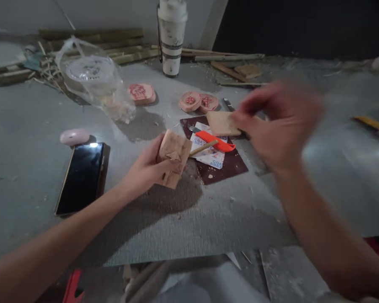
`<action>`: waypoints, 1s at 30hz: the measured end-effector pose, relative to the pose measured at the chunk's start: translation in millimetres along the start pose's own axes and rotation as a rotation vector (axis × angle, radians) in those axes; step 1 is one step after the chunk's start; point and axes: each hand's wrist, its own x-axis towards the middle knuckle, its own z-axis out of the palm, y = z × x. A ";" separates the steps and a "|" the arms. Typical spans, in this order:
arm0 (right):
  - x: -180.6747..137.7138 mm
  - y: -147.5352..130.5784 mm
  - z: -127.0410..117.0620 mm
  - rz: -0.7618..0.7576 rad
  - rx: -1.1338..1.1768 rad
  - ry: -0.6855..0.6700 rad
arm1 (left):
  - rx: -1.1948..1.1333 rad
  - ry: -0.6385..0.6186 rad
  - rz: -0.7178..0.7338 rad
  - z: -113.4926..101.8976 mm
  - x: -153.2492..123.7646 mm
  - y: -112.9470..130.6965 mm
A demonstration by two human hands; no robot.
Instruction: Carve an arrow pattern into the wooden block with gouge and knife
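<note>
My left hand (153, 162) grips a carved wooden block (173, 145), its thumb across the cut face. A thin wooden stick (204, 148) projects beyond the block's right side; whether it touches the block is unclear. My right hand (278, 122), partly blurred, is raised at the right with thumb and fingers drawn together. Its fingertips overlap the right end of a flat pale wood piece (221, 123); I cannot tell whether they hold it. Below lie an orange-handled cutter (217, 142), white printed paper (213, 160) and a dark red sheet (233, 166), probably sandpaper.
Behind lie pink blocks with red drawings (142, 93) (190, 101) and a dark-handled tool (229, 104). A tall white tumbler (172, 40) stands farther back. At left are a bagged plastic cup (94, 75), a pink case (75, 136) and a phone (80, 179). Wood strips (113, 44) line the back.
</note>
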 end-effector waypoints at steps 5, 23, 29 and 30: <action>-19.3 10.1 30.6 -0.112 -0.057 -0.171 | 0.022 -0.018 -0.063 -1.0 -2.2 -3.2; -29.6 0.4 35.0 -0.157 -0.202 -0.375 | 0.166 -0.048 -0.111 -4.2 -2.9 -3.7; -31.3 1.0 37.1 -0.152 -0.214 -0.436 | 0.039 -0.047 -0.146 -1.7 -3.2 -2.8; -31.4 0.3 37.4 -0.141 -0.216 -0.438 | 0.037 -0.044 -0.144 -1.7 -3.3 -2.7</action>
